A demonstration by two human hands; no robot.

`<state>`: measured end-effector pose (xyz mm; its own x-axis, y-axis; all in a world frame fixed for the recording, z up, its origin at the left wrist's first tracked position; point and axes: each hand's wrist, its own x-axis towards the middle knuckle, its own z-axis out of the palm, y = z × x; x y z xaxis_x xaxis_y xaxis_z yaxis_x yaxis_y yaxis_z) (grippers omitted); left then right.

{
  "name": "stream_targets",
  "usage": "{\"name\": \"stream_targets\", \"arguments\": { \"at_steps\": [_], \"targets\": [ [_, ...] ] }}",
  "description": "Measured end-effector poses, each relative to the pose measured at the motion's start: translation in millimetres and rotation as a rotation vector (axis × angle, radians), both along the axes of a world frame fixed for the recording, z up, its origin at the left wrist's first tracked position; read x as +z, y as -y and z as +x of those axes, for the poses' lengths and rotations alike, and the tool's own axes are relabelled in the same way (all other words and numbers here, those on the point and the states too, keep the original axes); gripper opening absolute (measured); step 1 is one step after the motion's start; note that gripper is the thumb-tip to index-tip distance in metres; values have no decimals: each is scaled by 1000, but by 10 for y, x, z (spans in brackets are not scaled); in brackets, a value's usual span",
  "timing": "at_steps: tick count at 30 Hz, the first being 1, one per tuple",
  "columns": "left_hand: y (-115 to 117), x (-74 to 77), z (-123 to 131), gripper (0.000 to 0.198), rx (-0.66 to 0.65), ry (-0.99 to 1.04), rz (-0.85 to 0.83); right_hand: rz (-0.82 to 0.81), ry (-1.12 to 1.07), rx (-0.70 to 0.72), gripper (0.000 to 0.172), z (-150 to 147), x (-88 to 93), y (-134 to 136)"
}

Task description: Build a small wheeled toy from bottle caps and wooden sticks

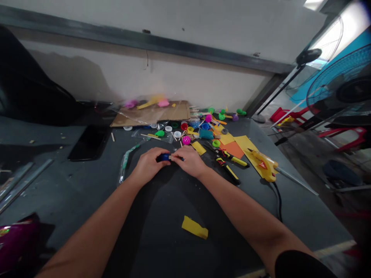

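Over the middle of the dark table, my two hands meet at a small round blue piece that looks like a bottle cap (164, 157). Its edge is pinched between the thumb and fingers of my left hand (148, 164). My right hand (188, 158) is closed on a thin, pale piece (171, 157) at the cap's right side; its kind is too small to make out, and fingers cover most of it. A torn yellow paper strip (194, 227) lies nearer to me. Just behind my hands are a pink dotted cap (186, 140) and a yellow paper piece (198, 148).
Pliers (224, 166) and a yellow glue gun (268, 170) with a cord lie to the right. A black phone (89, 143) is at left. Cardboard (162, 112), several caps, sticks and balloons crowd the back by the wall. A fan (344, 85) stands beyond the table.
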<state>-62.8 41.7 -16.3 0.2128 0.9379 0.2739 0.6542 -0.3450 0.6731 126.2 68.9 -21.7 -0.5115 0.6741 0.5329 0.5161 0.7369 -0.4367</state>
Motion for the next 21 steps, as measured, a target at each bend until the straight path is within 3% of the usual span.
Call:
{"name": "stream_targets", "arguments": {
  "at_steps": [8, 16, 21],
  "targets": [
    [3, -26, -8, 29, -20, 47, 4, -18, -23, 55, 16, 23, 66, 13],
    [10, 16, -25, 31, 22, 94, 37, -154, -97, -42, 45, 67, 77, 47],
    [7, 25, -26, 31, 46, 68, 29, -197, -116, -67, 41, 57, 56, 53]
  ]
}}
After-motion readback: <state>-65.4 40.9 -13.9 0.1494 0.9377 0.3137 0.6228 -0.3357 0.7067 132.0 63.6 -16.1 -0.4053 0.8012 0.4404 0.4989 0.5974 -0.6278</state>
